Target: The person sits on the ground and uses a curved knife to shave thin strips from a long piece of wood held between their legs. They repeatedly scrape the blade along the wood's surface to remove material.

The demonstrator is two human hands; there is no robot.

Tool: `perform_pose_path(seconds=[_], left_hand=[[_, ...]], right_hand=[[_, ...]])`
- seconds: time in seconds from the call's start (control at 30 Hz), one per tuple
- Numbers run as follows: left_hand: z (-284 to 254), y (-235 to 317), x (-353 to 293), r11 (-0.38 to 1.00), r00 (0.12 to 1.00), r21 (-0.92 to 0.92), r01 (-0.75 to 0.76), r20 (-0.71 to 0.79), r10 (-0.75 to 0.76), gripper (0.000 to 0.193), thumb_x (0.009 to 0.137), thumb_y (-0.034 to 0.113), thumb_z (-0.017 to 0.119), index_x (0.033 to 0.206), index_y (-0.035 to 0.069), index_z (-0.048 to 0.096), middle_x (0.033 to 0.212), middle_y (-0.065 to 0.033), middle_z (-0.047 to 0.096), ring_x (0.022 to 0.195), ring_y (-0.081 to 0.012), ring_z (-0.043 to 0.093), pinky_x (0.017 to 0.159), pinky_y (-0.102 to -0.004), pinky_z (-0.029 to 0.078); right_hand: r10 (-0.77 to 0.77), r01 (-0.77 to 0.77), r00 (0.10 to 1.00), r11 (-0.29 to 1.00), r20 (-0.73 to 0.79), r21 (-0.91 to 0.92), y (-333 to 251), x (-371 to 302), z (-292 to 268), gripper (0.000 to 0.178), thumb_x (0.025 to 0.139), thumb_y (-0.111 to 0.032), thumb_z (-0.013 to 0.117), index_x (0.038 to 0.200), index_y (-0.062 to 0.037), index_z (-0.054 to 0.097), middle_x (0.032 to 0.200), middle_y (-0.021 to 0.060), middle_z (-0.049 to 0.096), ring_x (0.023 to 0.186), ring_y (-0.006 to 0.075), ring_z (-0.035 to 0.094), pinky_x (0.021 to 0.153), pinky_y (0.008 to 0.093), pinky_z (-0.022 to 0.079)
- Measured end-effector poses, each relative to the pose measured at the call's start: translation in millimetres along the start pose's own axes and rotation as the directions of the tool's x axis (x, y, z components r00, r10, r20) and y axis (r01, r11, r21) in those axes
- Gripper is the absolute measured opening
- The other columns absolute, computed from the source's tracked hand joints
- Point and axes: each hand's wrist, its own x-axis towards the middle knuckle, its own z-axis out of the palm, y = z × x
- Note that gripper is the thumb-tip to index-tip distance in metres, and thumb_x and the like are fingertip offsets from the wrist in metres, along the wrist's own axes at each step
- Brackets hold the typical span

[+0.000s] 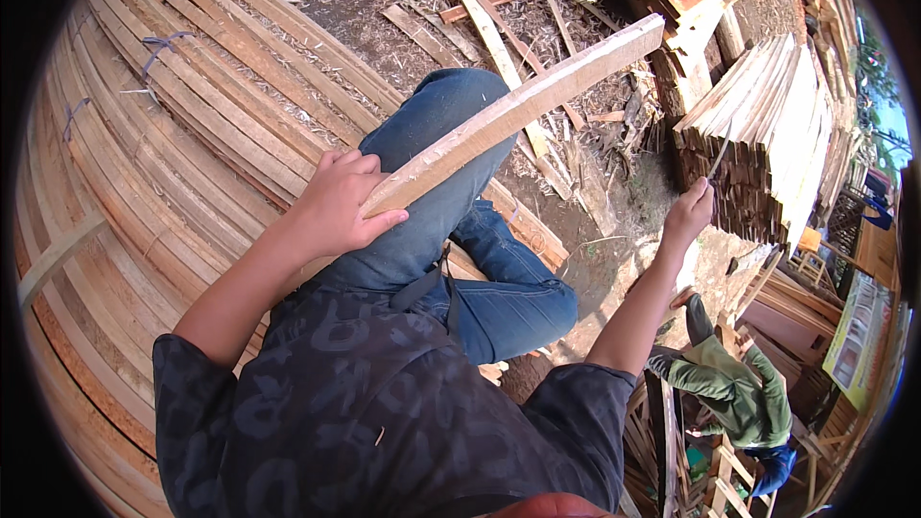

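Observation:
A long, rough-edged wooden slat (523,107) lies slanted across my raised, jeans-clad knee. My left hand (336,201) grips its near end, with the thumb on one side and the fingers on the other. Out to the right, my right hand (691,209) is closed around the handle of a thin, narrow tool (720,153). The tool looks like a knife, but its pale edge blends into the lumber behind it. It is held apart from the slat.
Under me and to the left lie long bundled wooden strips (192,173) tied with cord. Wood scraps (480,14) and shavings cover the ground ahead. A stack of cut boards (758,134) stands at the right. A person in a green top (739,388) bends over at the lower right.

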Motion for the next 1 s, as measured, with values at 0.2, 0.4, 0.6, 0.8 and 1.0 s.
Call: perform_pose_path(seconds=[0.2, 0.4, 0.6, 0.8, 1.0], left_hand=[[1.7, 5.5, 2.8, 0.999, 0.999, 0.001, -0.033, 0.016, 0.033, 0.044, 0.079, 0.035, 0.074, 0.095, -0.003, 0.060, 0.088, -0.0130, 0.050, 0.087, -0.0306, 0.048, 0.089, -0.0395, 0.035], [0.0, 5.0, 5.1, 0.998, 0.999, 0.050, -0.029, -0.014, 0.029, 0.044, 0.078, 0.035, 0.075, 0.096, -0.002, 0.060, 0.087, -0.0129, 0.049, 0.087, -0.0304, 0.048, 0.089, -0.0394, 0.034], [2.9, 5.9, 5.0, 0.998, 0.998, 0.044, -0.044, -0.050, 0.047, 0.043, 0.079, 0.035, 0.075, 0.094, -0.003, 0.061, 0.087, -0.0130, 0.049, 0.087, -0.0308, 0.049, 0.090, -0.0401, 0.034], [5.2, 11.3, 0.6, 0.994, 1.000, 0.108, 0.004, -0.023, -0.002, 0.039, 0.081, 0.040, 0.071, 0.095, 0.004, 0.071, 0.087, -0.0084, 0.054, 0.089, -0.0256, 0.052, 0.089, -0.0407, 0.034], [10.9, 27.7, -3.5, 0.978, 0.988, 0.207, -0.032, -0.142, 0.063, 0.031, 0.082, 0.032, 0.072, 0.091, 0.003, 0.069, 0.086, -0.0078, 0.051, 0.089, -0.0256, 0.051, 0.092, -0.0420, 0.032]], right_hand=[[-0.272, 0.186, 0.908, 0.943, 0.318, 0.276, -115.0, -85.5, 18.5, 0.018, 0.099, -0.017, 0.052, 0.099, -0.0003, 0.058, 0.061, 0.0152, 0.055, 0.052, 0.0304, 0.057, 0.049, 0.0398, 0.041], [-0.502, 0.460, 0.834, 0.862, 0.229, 0.214, -159.7, -61.6, 29.1, 0.021, 0.098, -0.024, 0.054, 0.094, -0.0027, 0.055, 0.066, 0.0200, 0.061, 0.062, 0.0401, 0.062, 0.053, 0.0468, 0.047], [-0.115, 0.099, 0.987, 0.986, 0.116, 0.135, -83.6, 2.3, 52.5, 0.030, 0.102, -0.028, 0.046, 0.091, -0.0017, 0.058, 0.068, 0.0220, 0.059, 0.063, 0.0389, 0.060, 0.058, 0.0468, 0.044], [0.442, -0.687, 0.726, 0.486, 0.526, 0.540, -20.9, -150.2, 92.5, 0.037, 0.104, -0.042, 0.038, 0.082, -0.0129, 0.043, 0.057, -0.0024, 0.036, 0.038, 0.0077, 0.029, 0.032, 0.0248, 0.024], [0.575, -0.913, 0.392, 0.146, 0.718, 0.382, -49.5, -314.6, 85.8, 0.032, 0.104, -0.038, 0.041, 0.085, -0.0127, 0.042, 0.056, -0.0017, 0.037, 0.037, 0.0080, 0.035, 0.030, 0.0245, 0.029]])
